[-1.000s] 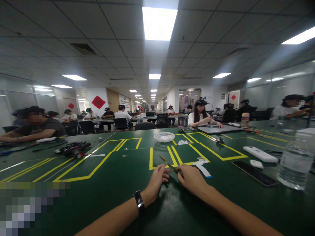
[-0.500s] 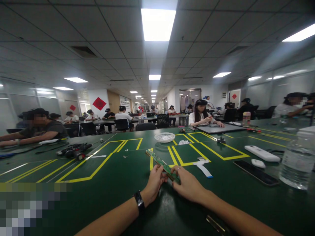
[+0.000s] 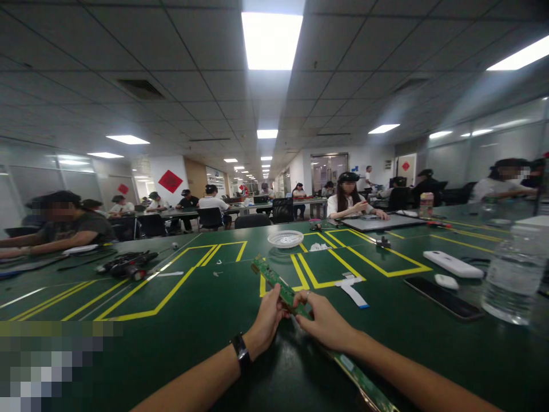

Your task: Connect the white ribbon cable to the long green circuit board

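Observation:
A long, narrow green circuit board (image 3: 266, 273) slants across in front of me, its far end pointing up and left over the table. My left hand (image 3: 266, 317) pinches its edge near the middle, thumb on top. Close beside it, my right hand (image 3: 325, 319) has its fingers closed on the same board. Under my right forearm a green strip (image 3: 362, 382) with a shiny edge runs to the lower right; it looks like the same board carrying on, though my hand hides the join.
Beyond the board stands a white plastic basket (image 3: 285, 239). To the right are a white flat cable (image 3: 352, 292), a dark phone (image 3: 444, 297), a white power bank (image 3: 453, 265) and a large water bottle (image 3: 514, 274). Dark cabled gear (image 3: 128, 264) lies left. A person (image 3: 349, 200) sits across.
The board has turned in my hands, so more of its green face shows. Its lower right part has come further into view below my right forearm. Both hands keep their grip.

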The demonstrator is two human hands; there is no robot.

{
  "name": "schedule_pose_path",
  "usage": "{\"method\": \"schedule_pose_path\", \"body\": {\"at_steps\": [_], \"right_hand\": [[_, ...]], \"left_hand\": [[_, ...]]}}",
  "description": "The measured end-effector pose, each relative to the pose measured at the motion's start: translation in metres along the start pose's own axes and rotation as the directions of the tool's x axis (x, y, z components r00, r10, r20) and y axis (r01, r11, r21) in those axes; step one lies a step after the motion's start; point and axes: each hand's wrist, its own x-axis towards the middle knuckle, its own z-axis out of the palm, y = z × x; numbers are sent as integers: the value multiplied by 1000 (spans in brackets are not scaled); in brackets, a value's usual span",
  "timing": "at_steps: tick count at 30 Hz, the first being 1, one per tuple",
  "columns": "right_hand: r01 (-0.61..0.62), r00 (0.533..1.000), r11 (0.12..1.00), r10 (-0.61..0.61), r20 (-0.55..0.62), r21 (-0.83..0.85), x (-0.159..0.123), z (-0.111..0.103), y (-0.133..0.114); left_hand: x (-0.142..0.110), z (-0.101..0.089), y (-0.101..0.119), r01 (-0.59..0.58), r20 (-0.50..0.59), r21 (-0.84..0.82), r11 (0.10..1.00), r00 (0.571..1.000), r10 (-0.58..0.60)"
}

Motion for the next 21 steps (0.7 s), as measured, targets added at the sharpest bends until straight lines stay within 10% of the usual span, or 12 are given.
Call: {"method": "schedule_pose_path", "body": {"at_steps": [14,21], "right_hand": [[81,977,997,-79,196,-4,0,-8,0],[-222,971,798,131,-198,-560,14,-63,58]], "left_hand": [[1,-2,-1,-23,-22,-61,998,1000,21],[1,-3,0,23,7,-84,996,1000,-22]]}}
